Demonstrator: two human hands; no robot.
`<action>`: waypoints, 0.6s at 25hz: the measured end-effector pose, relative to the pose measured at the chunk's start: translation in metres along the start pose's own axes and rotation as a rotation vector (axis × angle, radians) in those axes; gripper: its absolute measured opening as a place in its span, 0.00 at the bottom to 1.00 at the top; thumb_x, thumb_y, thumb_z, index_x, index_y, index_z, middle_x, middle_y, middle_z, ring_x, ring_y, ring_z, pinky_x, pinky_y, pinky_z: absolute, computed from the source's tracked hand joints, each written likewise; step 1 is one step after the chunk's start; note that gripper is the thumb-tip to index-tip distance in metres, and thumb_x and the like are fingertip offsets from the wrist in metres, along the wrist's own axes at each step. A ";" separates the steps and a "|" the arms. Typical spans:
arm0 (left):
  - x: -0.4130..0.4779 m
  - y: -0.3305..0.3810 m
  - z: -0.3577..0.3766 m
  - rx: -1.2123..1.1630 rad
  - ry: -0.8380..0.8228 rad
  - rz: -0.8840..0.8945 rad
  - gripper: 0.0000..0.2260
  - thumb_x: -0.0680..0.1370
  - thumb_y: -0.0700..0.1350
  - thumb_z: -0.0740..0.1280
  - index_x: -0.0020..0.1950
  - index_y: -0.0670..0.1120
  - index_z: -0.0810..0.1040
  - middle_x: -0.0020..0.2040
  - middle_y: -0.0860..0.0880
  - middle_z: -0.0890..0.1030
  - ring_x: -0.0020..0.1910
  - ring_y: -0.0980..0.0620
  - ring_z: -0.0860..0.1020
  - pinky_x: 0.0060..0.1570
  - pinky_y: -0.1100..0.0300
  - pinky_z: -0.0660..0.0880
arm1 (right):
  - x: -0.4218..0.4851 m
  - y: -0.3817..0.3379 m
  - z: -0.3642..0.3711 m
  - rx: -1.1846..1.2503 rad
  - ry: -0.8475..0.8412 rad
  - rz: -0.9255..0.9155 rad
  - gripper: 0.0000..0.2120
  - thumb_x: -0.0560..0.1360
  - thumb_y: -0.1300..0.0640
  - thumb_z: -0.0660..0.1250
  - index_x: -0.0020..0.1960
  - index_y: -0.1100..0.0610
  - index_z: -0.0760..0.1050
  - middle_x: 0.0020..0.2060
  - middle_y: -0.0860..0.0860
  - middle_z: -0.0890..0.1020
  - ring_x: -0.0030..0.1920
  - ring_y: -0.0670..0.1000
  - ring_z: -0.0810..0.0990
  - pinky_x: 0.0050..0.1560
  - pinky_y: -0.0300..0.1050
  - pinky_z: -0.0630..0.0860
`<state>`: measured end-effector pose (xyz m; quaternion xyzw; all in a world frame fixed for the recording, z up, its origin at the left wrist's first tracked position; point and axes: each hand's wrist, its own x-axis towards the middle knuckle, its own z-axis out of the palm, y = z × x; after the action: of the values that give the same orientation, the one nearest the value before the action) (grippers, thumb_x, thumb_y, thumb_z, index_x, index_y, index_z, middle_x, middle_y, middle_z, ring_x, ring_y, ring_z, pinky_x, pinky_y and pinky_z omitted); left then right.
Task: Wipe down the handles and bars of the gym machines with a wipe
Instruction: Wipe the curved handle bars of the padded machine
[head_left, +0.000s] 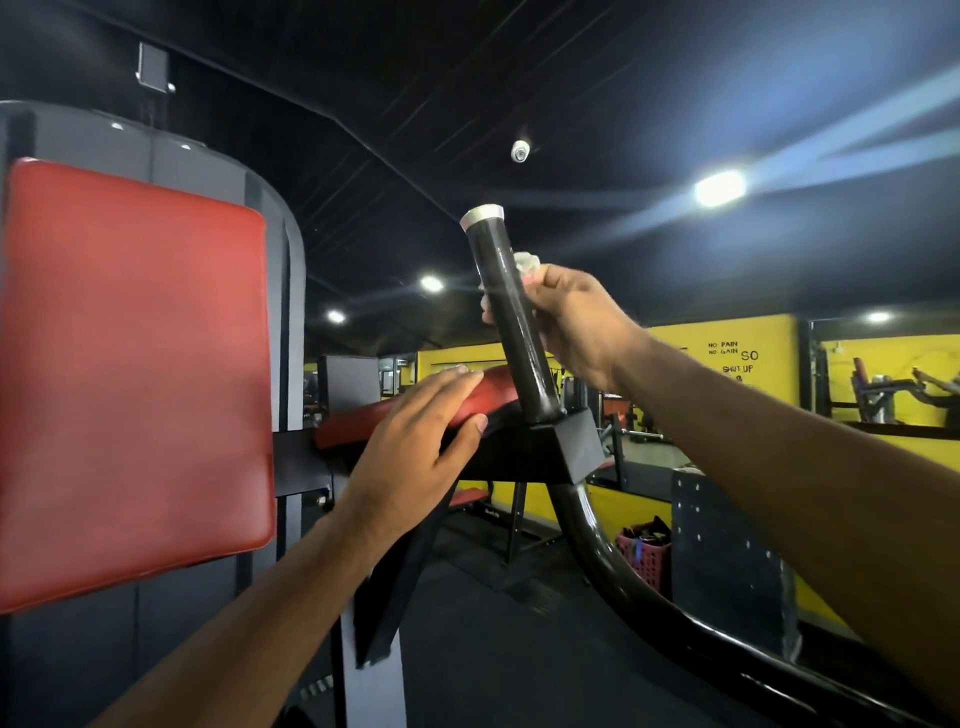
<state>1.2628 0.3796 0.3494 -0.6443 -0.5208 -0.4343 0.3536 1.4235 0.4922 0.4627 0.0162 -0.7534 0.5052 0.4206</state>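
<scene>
A black upright handle (506, 306) with a silver end cap stands tilted on the machine's arm bracket (561, 447). My right hand (571, 322) grips the upper half of the handle with a white wipe (527, 262) wrapped round it; the wipe shows above my fingers and at the handle's left edge. My left hand (415, 452) rests flat, fingers straight, on the red elbow pad (488, 392) just left of the handle's base. A curved black bar (613, 566) runs down from the bracket toward the lower right.
A large red back pad (135, 374) fills the left on a grey frame. A black perforated panel (722, 561) and a red basket (647, 558) stand beyond the curved bar. Yellow walls, mirrors and other machines lie behind.
</scene>
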 end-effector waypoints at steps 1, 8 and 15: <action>-0.001 -0.001 0.000 -0.002 0.003 -0.005 0.22 0.82 0.50 0.62 0.75 0.48 0.67 0.73 0.50 0.70 0.70 0.61 0.62 0.69 0.61 0.61 | -0.008 0.001 -0.001 -0.081 -0.021 0.001 0.12 0.82 0.64 0.58 0.60 0.69 0.75 0.47 0.58 0.84 0.48 0.54 0.84 0.49 0.49 0.82; 0.000 -0.004 0.003 -0.015 0.045 0.009 0.23 0.81 0.54 0.59 0.74 0.46 0.69 0.71 0.48 0.72 0.70 0.60 0.64 0.69 0.59 0.64 | -0.031 0.008 0.004 -0.537 0.303 -0.429 0.01 0.79 0.61 0.67 0.50 0.59 0.77 0.45 0.54 0.81 0.44 0.50 0.80 0.52 0.44 0.79; 0.000 -0.004 0.004 0.003 0.057 0.027 0.23 0.81 0.55 0.58 0.74 0.47 0.68 0.71 0.51 0.72 0.69 0.65 0.61 0.69 0.67 0.59 | 0.012 -0.045 0.024 -1.805 -0.038 -1.251 0.08 0.80 0.62 0.62 0.53 0.60 0.79 0.53 0.56 0.81 0.54 0.60 0.77 0.56 0.51 0.74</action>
<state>1.2597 0.3841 0.3484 -0.6381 -0.5022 -0.4471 0.3751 1.4213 0.4566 0.5015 0.0895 -0.7108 -0.5350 0.4477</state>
